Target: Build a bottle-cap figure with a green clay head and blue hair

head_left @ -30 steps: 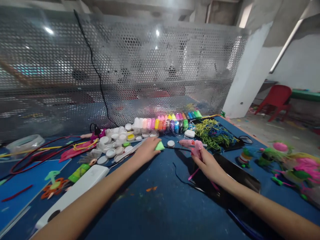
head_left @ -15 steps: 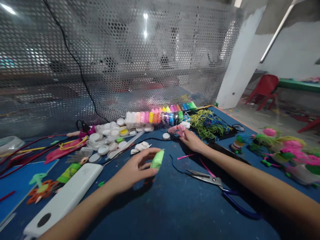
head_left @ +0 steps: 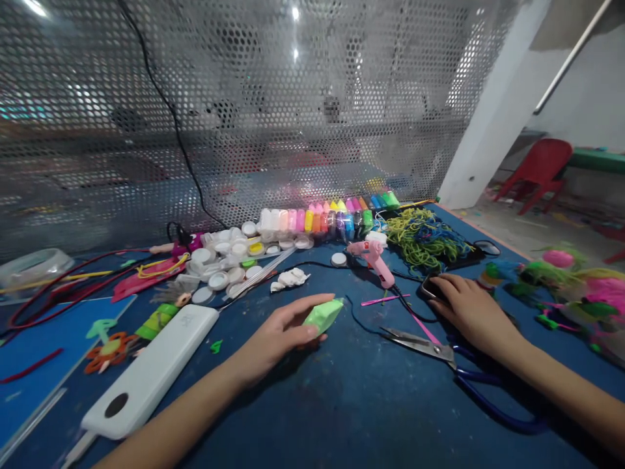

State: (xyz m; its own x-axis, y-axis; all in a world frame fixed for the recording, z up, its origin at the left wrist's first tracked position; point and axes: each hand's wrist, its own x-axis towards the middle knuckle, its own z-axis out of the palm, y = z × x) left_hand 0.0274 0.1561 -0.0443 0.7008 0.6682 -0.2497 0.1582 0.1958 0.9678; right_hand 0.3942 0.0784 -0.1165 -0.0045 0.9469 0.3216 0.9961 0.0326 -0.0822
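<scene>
My left hand (head_left: 288,329) is closed around a small packet of light green modelling clay (head_left: 323,316), held above the blue table with its tip pointing right. On the right side, my right hand (head_left: 469,306) is curled over a flat black phone (head_left: 430,287); its fingers grip the edge, and the palm hides most of it. A pink glue gun (head_left: 374,260) lies just left of that hand, with its cord running toward it. Scissors with blue handles (head_left: 434,350) lie with blades apart below the right hand.
Jar lids (head_left: 218,281) and a row of coloured clay packs (head_left: 312,221) line the back. Tangled green yarn (head_left: 420,238) sits at back right, yarn figures (head_left: 559,257) at far right. A long white device (head_left: 151,371) lies left, beside an orange flower (head_left: 110,350).
My right hand has let go of the glue gun, leaving it on the table, and moved right onto the phone. The left hand keeps the green clay packet. The view has shifted slightly.
</scene>
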